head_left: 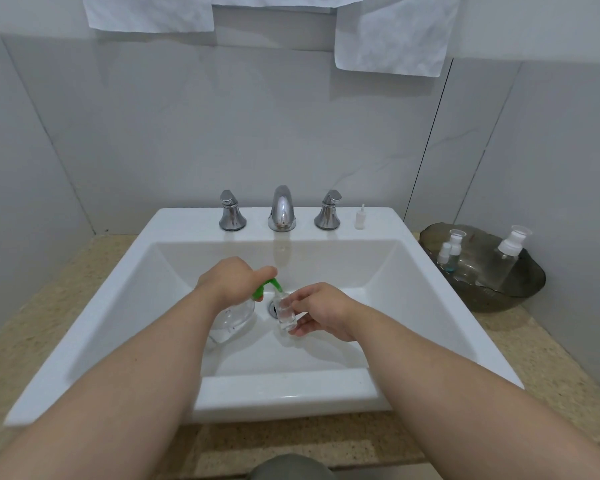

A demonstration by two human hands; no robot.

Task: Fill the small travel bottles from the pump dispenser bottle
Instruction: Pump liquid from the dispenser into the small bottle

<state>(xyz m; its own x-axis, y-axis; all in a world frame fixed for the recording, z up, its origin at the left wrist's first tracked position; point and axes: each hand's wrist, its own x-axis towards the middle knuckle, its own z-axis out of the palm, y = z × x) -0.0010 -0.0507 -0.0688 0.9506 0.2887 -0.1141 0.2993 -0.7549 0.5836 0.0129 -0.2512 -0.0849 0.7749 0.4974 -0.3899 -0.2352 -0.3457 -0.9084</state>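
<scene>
Pale grey wall tiles (pixel 291 133), faintly veined like marble, split by thin seams, with one dark vertical joint right of centre. A white crumpled sheet (pixel 149 12) hanging at top left, a longer white sheet (pixel 392 39) at top right. Below, a white rectangular sink (pixel 187 221) set on a beige speckled stone countertop (pixel 32 323). On the sink's back ledge, a chrome spout (pixel 282 209) between a left chrome handle (pixel 232 211) and a right chrome handle (pixel 328 211). At far right on the counter, close against the side wall, a smoky translucent bowl (pixel 499 303). Soft, even light, with pale reflections on the chrome and the glazed rim.
</scene>
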